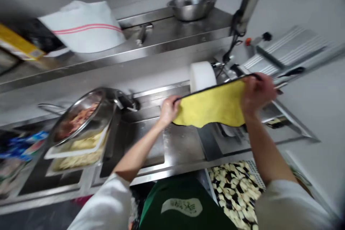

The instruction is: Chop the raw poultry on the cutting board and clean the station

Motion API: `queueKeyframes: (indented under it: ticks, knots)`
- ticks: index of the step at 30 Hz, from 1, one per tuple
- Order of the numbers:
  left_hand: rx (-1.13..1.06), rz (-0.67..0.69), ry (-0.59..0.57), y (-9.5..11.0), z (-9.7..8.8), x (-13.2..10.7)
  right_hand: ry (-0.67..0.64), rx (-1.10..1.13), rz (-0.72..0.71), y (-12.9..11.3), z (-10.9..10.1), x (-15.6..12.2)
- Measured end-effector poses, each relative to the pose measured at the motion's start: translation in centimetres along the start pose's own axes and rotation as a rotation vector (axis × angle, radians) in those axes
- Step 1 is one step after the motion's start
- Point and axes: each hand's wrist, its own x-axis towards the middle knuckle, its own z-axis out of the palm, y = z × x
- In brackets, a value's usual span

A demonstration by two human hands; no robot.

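Observation:
A yellow cloth (215, 106) with a dark top edge is stretched out in the air over the steel counter (183, 143). My left hand (168, 109) is closed on its left corner. My right hand (257, 91) is closed on its right corner, a little higher. The cloth hangs down between them, in front of a white round block (201, 75) and a slicing machine (285, 54).
A steel bowl of meat (78, 118) rests on white trays of pale food (78, 151) at left. A tray of cut aubergine pieces (237, 190) lies at the lower right. The upper shelf holds a steel bowl (194, 4), a white striped cloth (83, 25) and a yellow box (18, 43).

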Motion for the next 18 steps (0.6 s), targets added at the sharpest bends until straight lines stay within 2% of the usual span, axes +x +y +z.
queueKeyframes:
  ticks: [2, 5, 7, 8, 9, 11, 14, 16, 18]
  knots:
    - [0.011, -0.049, 0.028, -2.3, -0.6, 4.7, -0.089, -0.001, 0.003, 0.8, 3.5, 1.1]
    - [0.027, -0.046, 0.152, -4.1, 0.4, 11.5, -0.234, -0.035, -0.072, 2.5, 7.5, 2.3]
    - [0.032, -0.010, 0.259, -4.5, 1.6, 13.5, -0.372, -0.063, -0.118, 3.5, 8.5, 1.9]
    - [0.031, 0.009, 0.290, -4.7, 2.2, 13.3, -0.453, -0.066, -0.116, 4.0, 8.5, 1.1]
    - [0.029, 0.024, 0.297, -5.1, 2.8, 12.3, -0.532, -0.061, -0.096, 4.4, 8.3, 0.1]
    - [0.030, 0.029, 0.245, -6.1, 4.0, 8.0, -0.652, -0.034, -0.023, 5.2, 7.3, -2.9]
    - [0.003, -0.065, 0.071, -8.7, 5.7, -2.3, -0.713, 0.004, 0.104, 6.2, 4.7, -8.3]
    - [-0.054, -0.270, -0.034, -11.0, 6.2, -10.3, -0.674, 0.001, 0.196, 6.5, 2.1, -12.2]
    - [-0.090, -0.539, -0.129, -13.3, 5.6, -18.2, -0.601, -0.033, 0.320, 6.3, -1.5, -16.6]
